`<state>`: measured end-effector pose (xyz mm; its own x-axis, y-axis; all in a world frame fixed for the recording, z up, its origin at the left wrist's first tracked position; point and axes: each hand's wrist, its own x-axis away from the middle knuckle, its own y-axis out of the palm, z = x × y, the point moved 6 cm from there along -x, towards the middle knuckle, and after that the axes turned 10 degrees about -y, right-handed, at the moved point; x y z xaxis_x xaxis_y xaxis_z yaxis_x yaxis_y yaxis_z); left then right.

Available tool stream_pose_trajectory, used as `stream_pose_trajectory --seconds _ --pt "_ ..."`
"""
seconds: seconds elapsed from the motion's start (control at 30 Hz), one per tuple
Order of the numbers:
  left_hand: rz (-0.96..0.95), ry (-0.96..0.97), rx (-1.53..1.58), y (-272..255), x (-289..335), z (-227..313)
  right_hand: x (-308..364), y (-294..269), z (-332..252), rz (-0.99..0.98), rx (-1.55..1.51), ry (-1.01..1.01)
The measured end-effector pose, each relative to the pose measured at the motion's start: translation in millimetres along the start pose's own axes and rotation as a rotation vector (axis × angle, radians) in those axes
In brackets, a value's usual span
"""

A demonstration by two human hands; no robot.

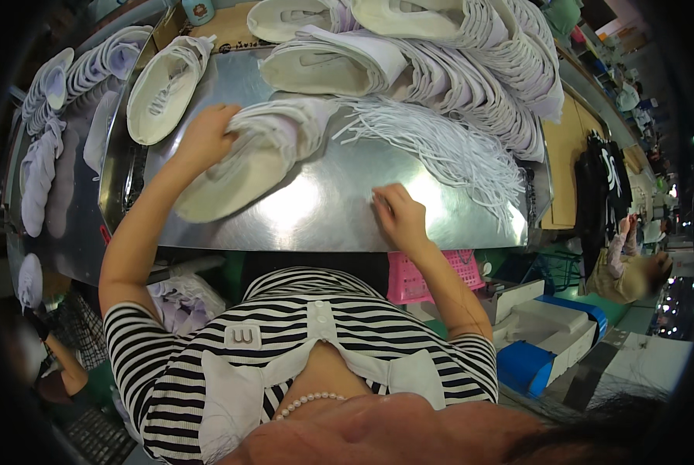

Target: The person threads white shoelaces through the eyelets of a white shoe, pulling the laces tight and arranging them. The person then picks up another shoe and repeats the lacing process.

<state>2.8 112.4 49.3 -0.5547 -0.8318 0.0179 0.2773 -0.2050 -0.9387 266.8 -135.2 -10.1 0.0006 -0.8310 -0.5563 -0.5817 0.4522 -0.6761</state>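
Observation:
White shoe uppers lie in a small fanned stack (289, 132) on the metal table (324, 221), soles toward me. My left hand (207, 141) is closed at the far left edge of this stack, its fingers gripping a shoe upper. To the right, my right hand (403, 221) hovers over the table near its front edge, fingers curled into a pinch. A tiny pale bit shows at its fingertips, too small to make out. Beyond that hand spreads a loose pile of white shoelaces (448, 147). Another shoe upper (161, 97) lies beyond my left hand.
Long overlapping rows of shoe uppers (455, 77) fill the table's far side. More uppers (41, 178) sit on a surface at the left. A pink basket (413, 279) stands below the front edge. Other people (622, 267) are at the far right and lower left.

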Motion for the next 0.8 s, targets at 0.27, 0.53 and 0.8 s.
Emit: stream_pose_trajectory --seconds 0.27,0.53,0.8 --pt "0.559 0.001 -0.138 48 -99 29 -92 61 102 -0.006 0.349 0.181" --pt "0.644 0.001 0.077 22 14 -43 -102 31 75 0.169 0.075 0.113" --pt "0.464 -0.508 0.466 80 33 -106 -150 20 -156 -0.217 -0.913 -0.263"
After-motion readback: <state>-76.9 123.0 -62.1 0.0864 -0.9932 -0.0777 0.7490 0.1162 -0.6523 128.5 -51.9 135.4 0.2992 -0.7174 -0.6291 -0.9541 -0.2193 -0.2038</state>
